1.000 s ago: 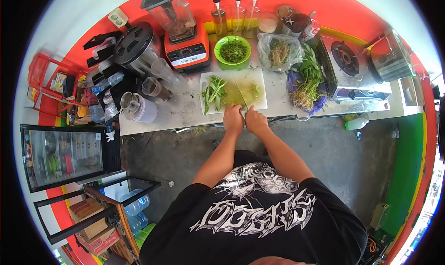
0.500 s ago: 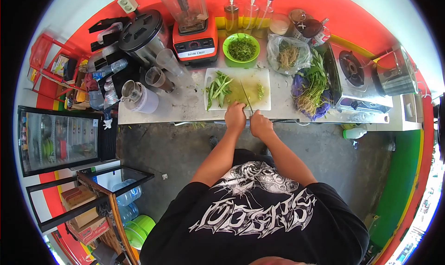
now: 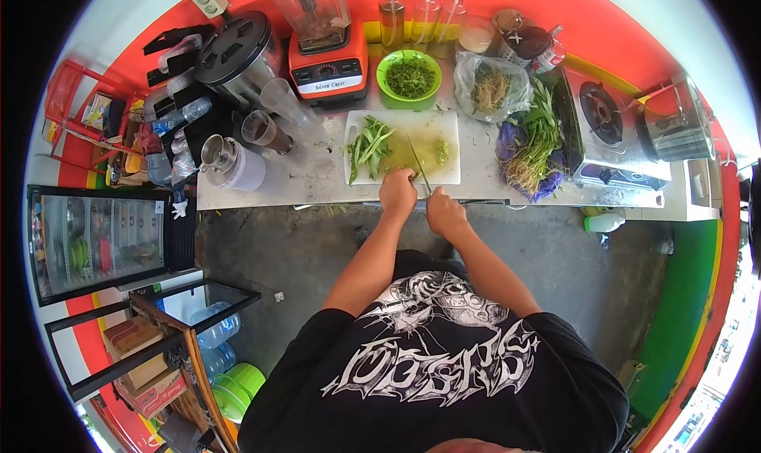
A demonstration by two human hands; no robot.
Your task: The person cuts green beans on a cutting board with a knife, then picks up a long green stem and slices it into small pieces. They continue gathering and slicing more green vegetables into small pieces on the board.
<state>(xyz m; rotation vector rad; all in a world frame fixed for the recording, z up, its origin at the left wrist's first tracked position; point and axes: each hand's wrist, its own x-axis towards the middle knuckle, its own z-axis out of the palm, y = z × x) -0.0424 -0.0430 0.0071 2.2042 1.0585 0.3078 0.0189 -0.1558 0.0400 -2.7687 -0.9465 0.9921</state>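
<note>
My right hand (image 3: pixel 446 213) is wrapped round the handle of a knife (image 3: pixel 417 158), whose blade points away from me over a white cutting board (image 3: pixel 424 121). Close by on the left, my left hand (image 3: pixel 398 193) is at the board's front edge with its fingers curled together; whatever they hold, if anything, is hidden. Long green leaves (image 3: pixel 369 146) lie in a pile on the board's left part. Small chopped green bits (image 3: pixel 442 151) sit to the right of the blade. Behind the board, a lime-green bowl (image 3: pixel 384 79) contains chopped greens (image 3: pixel 410 78).
A red blender (image 3: pixel 328 63) and a tumbler (image 3: pixel 267 133) stand at the left. Rooted greens (image 3: pixel 533 140) and a plastic bag (image 3: pixel 514 88) lie on the right, beside a gas stove (image 3: pixel 606 128). Pump bottles (image 3: pixel 391 23) line the back wall.
The view has shifted slightly, so the counter sits a little higher and further left. Both hands stay at the board's front edge, with the knife still in my right hand.
</note>
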